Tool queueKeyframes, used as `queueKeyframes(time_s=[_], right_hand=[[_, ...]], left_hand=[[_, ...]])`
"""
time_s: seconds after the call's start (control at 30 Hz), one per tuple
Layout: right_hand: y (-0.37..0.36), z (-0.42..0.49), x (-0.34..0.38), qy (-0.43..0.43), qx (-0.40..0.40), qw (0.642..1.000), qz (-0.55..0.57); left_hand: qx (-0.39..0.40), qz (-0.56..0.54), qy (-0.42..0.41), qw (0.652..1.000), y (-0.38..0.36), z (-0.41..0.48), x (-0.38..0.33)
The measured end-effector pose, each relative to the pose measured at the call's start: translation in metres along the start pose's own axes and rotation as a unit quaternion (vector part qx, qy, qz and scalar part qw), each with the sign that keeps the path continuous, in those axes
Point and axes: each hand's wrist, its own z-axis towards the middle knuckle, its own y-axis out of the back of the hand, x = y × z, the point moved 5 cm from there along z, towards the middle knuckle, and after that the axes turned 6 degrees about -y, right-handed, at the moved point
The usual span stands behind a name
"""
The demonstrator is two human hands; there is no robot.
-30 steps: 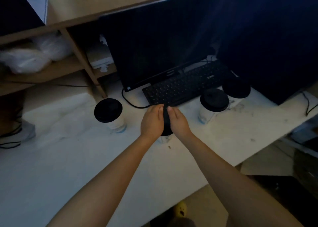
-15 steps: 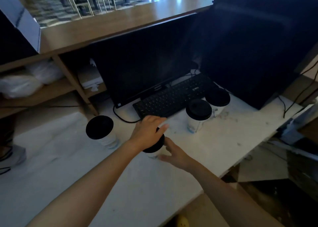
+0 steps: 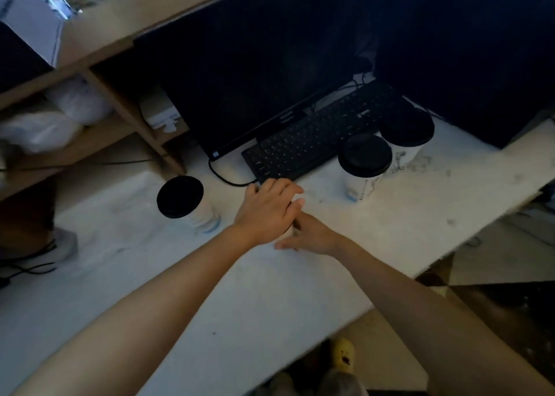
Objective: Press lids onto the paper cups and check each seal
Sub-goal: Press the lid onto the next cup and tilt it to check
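Four white paper cups stand on the white counter (image 3: 270,290). My left hand (image 3: 268,209) lies palm down over the top of the nearest cup (image 3: 296,202), hiding its black lid. My right hand (image 3: 312,233) reaches in low from the right, thumb and fingers around that cup's lower side. Only slivers of the cup's white wall show between the hands. One cup with a black lid (image 3: 180,196) stands to the left. Two more lidded cups (image 3: 365,155) (image 3: 407,128) stand to the right by the keyboard.
A black keyboard (image 3: 315,137) lies just beyond my hands, with a dark monitor (image 3: 255,65) behind it and a cable (image 3: 222,175) trailing left. Wooden shelves (image 3: 90,143) holding white bags fill the left. The counter edge runs diagonally at the lower right.
A second ago both hands held the lid at the cup. My left hand has since settled flat over the lid, hiding it, and my right hand has dropped to the cup's side.
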Motion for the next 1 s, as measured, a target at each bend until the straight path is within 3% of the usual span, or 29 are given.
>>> queueKeyframes(time_s=[0.07,0.13,0.2,0.27,0.3,0.43,0.6,0.7,0.77,0.83,1.0], right_hand=[[-0.004,-0.005,-0.004,0.005,-0.051,0.998,0.031],[-0.007,-0.012,-0.005,0.017,-0.114,0.99,0.078],[-0.012,-0.018,0.0,0.045,-0.182,0.973,0.132],[-0.025,-0.022,0.003,0.067,-0.231,0.957,0.163],[-0.032,-0.024,0.003,0.072,-0.24,0.953,0.17],[-0.025,-0.027,0.0,0.054,-0.197,0.972,0.116],[-0.008,-0.014,0.006,0.047,-0.063,0.996,0.052],[-0.012,-0.01,0.005,0.049,-0.092,0.99,0.095],[-0.013,-0.007,0.002,0.061,-0.132,0.983,0.114],[-0.016,-0.003,-0.001,0.063,-0.153,0.98,0.115],[-0.02,0.005,-0.007,0.057,-0.136,0.983,0.11]], left_hand=[[0.014,-0.039,-0.051,0.998,0.006,0.0,-0.003],[-0.033,-0.079,-0.047,0.995,0.015,0.005,-0.001],[-0.11,-0.091,0.065,0.988,0.024,0.008,0.01],[-0.084,-0.085,0.18,0.976,0.017,0.007,0.014],[-0.052,-0.079,0.198,0.976,0.009,0.005,0.013],[-0.051,-0.086,0.124,0.987,0.009,0.003,0.013],[-0.023,-0.086,0.036,0.995,0.011,0.004,0.012],[-0.076,-0.082,0.151,0.982,0.022,0.006,0.024],[-0.038,-0.1,0.219,0.97,0.016,0.007,0.025],[-0.017,-0.071,0.218,0.973,0.007,0.006,0.018],[-0.045,-0.047,0.214,0.975,0.003,0.008,0.018]])
